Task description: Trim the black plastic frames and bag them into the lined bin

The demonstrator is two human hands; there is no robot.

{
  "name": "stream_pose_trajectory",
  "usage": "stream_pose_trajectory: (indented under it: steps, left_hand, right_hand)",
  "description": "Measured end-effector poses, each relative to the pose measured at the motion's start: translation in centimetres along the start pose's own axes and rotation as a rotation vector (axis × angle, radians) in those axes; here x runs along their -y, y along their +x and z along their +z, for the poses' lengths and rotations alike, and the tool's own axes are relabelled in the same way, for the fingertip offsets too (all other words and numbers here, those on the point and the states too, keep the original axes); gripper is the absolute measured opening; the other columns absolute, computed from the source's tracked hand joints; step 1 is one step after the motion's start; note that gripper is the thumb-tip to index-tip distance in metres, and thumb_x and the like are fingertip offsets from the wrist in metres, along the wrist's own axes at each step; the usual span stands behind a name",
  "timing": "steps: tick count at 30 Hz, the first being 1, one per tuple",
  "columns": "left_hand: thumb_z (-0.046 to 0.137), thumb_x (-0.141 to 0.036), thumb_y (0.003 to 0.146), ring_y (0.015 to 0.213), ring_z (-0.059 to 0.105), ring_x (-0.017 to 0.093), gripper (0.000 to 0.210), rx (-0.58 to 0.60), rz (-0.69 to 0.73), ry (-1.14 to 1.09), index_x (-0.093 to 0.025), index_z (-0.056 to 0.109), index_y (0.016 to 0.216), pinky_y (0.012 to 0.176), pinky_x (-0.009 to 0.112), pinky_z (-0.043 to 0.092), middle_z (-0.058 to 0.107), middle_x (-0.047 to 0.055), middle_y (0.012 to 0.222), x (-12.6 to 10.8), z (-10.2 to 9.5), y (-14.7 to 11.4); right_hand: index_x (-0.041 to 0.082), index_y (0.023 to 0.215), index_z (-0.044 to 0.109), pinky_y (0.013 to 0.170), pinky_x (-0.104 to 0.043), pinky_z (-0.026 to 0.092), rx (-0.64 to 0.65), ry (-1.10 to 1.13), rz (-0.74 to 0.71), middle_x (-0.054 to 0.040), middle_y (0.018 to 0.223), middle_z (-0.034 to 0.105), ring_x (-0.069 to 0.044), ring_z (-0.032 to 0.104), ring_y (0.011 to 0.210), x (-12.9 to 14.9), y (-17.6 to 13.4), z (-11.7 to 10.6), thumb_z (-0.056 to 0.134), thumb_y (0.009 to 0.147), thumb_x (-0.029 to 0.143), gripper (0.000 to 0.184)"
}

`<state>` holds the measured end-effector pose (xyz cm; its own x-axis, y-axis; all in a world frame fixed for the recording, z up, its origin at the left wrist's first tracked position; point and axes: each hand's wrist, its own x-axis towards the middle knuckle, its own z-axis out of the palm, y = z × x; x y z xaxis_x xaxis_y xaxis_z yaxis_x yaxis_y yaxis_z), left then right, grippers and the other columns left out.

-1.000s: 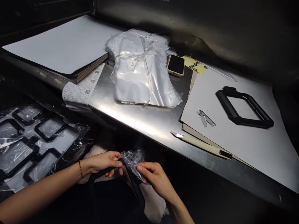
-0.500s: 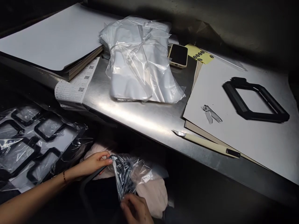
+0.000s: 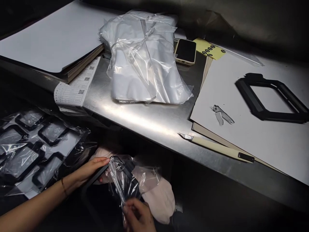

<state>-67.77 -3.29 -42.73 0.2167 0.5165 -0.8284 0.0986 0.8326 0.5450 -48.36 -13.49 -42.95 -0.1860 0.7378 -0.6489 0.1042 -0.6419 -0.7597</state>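
A black frame (image 3: pixel 91 182) hangs low over my lap, its far end inside a clear plastic bag (image 3: pixel 120 180). My left hand (image 3: pixel 95 167) is closed on the upper left corner of the frame, where the bag's edge also lies. Nearer to me, my right hand (image 3: pixel 138 212) pinches gathered film of the same bag. The lower part of the frame fades into the dark. Pale pink cloth (image 3: pixel 159 201) shows behind the bag.
A metal table (image 3: pixel 149 125) bears a tied stack of clear bags (image 3: pixel 142 64), a phone (image 3: pixel 185 51), a craft knife (image 3: pixel 217 147), nail clippers (image 3: pixel 223 115) and another black frame (image 3: pixel 263 111) on white board. Bagged frames (image 3: pixel 24 161) lie at left; a paper stack (image 3: pixel 55 42) stands behind.
The bag film has been drawn further over the frame's far end, which now shows more plainly through it. My left hand has shifted slightly left. The camera view has turned a little.
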Motion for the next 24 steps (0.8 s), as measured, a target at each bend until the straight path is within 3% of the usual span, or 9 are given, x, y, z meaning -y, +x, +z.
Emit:
stream_pose_trajectory:
  steps: [4,7,10,16,20,24]
  left_hand:
    - [0.046,-0.052,0.074,0.047,0.049,0.009,0.043,-0.062,-0.006,0.004,-0.012,0.058,0.063,0.043,0.019,0.036,0.058,0.001,0.055,0.5,-0.4,0.2]
    - [0.045,-0.050,0.076,0.041,0.047,0.007,0.045,-0.084,-0.004,-0.002,-0.012,0.055,0.053,0.045,0.020,0.037,0.054,-0.002,0.044,0.6,-0.4,0.9]
    - [0.043,-0.047,0.079,0.041,0.048,0.007,0.042,-0.071,-0.041,-0.042,-0.013,0.053,0.057,0.047,0.022,0.040,0.052,-0.005,0.045,0.1,-0.4,1.7]
    - [0.043,-0.051,0.078,0.049,0.055,0.008,0.040,-0.063,-0.090,-0.054,-0.013,0.054,0.073,0.045,0.021,0.040,0.059,-0.002,0.059,-1.3,-0.6,2.3]
    - [0.042,-0.051,0.078,0.046,0.054,0.008,0.045,-0.071,-0.028,0.043,-0.012,0.054,0.059,0.042,0.020,0.036,0.059,-0.002,0.052,-1.9,-0.2,2.5]
    - [0.046,-0.051,0.075,0.040,0.050,0.008,0.046,-0.068,0.030,0.049,-0.012,0.053,0.051,0.041,0.019,0.031,0.057,-0.002,0.043,-2.4,0.0,2.1]
  right_hand:
    - [0.018,0.064,0.043,0.033,-0.018,0.030,0.095,0.151,0.046,0.0071,0.042,0.043,-0.004,0.035,0.031,2.7,3.7,-1.3,0.045,0.064,0.068,0.050]
    - [0.017,0.066,0.042,0.034,-0.016,0.029,0.135,0.149,0.056,0.0081,0.045,0.045,-0.003,0.037,0.034,3.9,5.9,-2.3,0.049,0.072,0.055,0.040]
    - [0.014,0.069,0.046,0.034,-0.015,0.029,0.150,0.075,0.060,0.0090,0.047,0.044,-0.002,0.037,0.034,4.3,7.5,-2.9,0.047,0.081,0.038,0.027]
    - [0.013,0.068,0.051,0.038,-0.017,0.033,0.070,-0.136,-0.048,0.0085,0.050,0.044,-0.003,0.038,0.038,5.8,9.0,-4.8,0.046,0.083,0.032,0.025]
    - [0.013,0.072,0.055,0.048,-0.021,0.036,-0.014,-0.261,-0.186,0.0061,0.055,0.048,-0.006,0.044,0.047,7.5,8.8,-6.1,0.049,0.081,0.032,0.022]
    - [0.015,0.078,0.061,0.053,-0.026,0.033,-0.125,-0.342,-0.350,0.0018,0.058,0.051,-0.010,0.042,0.051,8.8,7.9,-6.5,0.050,0.078,0.036,0.023]
